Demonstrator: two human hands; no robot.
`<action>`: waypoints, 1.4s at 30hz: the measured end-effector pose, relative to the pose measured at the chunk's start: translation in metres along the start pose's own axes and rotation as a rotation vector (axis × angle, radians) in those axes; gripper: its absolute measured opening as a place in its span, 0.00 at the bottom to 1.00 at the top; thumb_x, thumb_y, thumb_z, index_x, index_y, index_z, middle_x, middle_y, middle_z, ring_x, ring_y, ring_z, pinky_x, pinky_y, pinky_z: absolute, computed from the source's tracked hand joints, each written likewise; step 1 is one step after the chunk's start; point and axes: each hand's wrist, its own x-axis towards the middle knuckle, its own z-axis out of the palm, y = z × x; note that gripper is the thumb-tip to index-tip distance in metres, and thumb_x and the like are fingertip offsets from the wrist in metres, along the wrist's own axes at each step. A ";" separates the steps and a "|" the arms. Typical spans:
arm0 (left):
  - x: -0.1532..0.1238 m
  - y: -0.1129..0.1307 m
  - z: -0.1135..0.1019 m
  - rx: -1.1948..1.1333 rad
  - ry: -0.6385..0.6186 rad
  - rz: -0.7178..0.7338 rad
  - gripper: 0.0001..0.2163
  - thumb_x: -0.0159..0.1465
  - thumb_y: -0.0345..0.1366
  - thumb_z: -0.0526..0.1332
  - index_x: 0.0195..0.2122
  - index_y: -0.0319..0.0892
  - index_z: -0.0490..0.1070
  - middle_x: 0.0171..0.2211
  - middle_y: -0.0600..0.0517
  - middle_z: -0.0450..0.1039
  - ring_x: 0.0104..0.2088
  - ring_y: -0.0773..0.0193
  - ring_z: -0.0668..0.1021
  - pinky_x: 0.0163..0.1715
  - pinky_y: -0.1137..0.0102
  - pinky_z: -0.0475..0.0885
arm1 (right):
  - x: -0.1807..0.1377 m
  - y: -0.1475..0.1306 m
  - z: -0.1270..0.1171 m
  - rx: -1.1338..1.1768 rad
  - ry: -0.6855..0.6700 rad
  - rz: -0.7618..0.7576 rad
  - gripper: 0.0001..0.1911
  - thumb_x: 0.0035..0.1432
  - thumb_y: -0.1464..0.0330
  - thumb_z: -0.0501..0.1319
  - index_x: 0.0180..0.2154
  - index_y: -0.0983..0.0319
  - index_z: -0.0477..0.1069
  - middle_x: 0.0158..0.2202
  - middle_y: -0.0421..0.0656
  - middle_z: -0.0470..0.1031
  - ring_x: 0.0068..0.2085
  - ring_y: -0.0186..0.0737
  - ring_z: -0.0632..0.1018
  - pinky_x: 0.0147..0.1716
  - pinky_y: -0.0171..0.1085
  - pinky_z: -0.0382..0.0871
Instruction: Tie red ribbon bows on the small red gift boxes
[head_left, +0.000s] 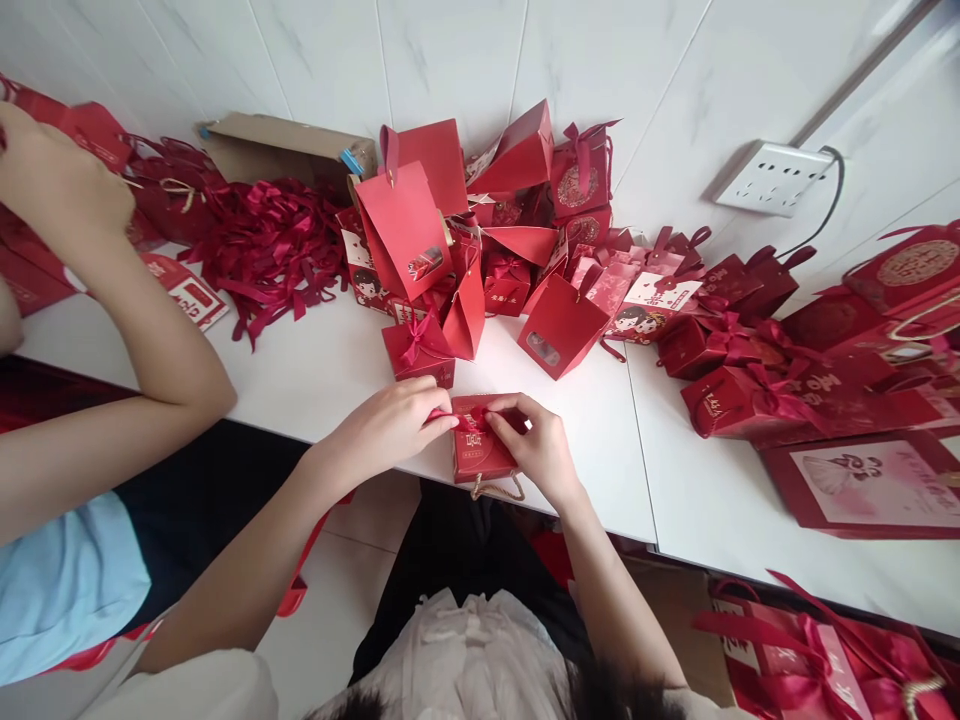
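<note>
A small red gift box [480,462] with gold lettering lies on the white table in front of me, close to its front edge. Its twisted rope handle [499,488] points toward my body. Across the box runs a dark red satin ribbon [472,420]. My left hand [401,422] is closed, pinching the ribbon at the box's left side. On the other side, my right hand [538,445] has thumb and index finger pinched together on the ribbon near the box's upper right edge. Whether the ribbon is knotted there I cannot tell.
Behind stand several red gift boxes [409,225], beside a heap of loose ribbons [274,240] and a cardboard carton [289,150]. More red boxes [780,400] crowd the right side. A co-worker's arm [161,330] reaches in at left. A power strip [776,178] is on the wall.
</note>
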 end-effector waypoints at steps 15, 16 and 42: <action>0.045 0.012 -0.014 -0.275 -0.136 0.189 0.07 0.63 0.36 0.56 0.35 0.45 0.74 0.36 0.55 0.71 0.31 0.68 0.74 0.34 0.74 0.67 | 0.008 0.003 -0.010 0.141 -0.145 -0.018 0.03 0.54 0.69 0.60 0.34 0.60 0.70 0.33 0.38 0.78 0.34 0.35 0.77 0.37 0.35 0.69; 0.049 0.010 -0.014 -0.316 -0.154 0.186 0.06 0.62 0.36 0.57 0.35 0.45 0.73 0.36 0.56 0.72 0.31 0.69 0.74 0.33 0.75 0.68 | 0.008 0.004 -0.010 0.180 -0.142 -0.007 0.04 0.53 0.69 0.61 0.34 0.60 0.69 0.32 0.38 0.78 0.34 0.35 0.77 0.37 0.35 0.69; 0.029 -0.012 0.056 -0.522 0.307 0.086 0.02 0.60 0.33 0.59 0.32 0.42 0.68 0.34 0.52 0.72 0.36 0.64 0.74 0.39 0.69 0.69 | -0.001 0.016 0.009 0.317 0.094 0.060 0.14 0.49 0.62 0.65 0.25 0.59 0.61 0.26 0.38 0.71 0.28 0.34 0.70 0.31 0.34 0.65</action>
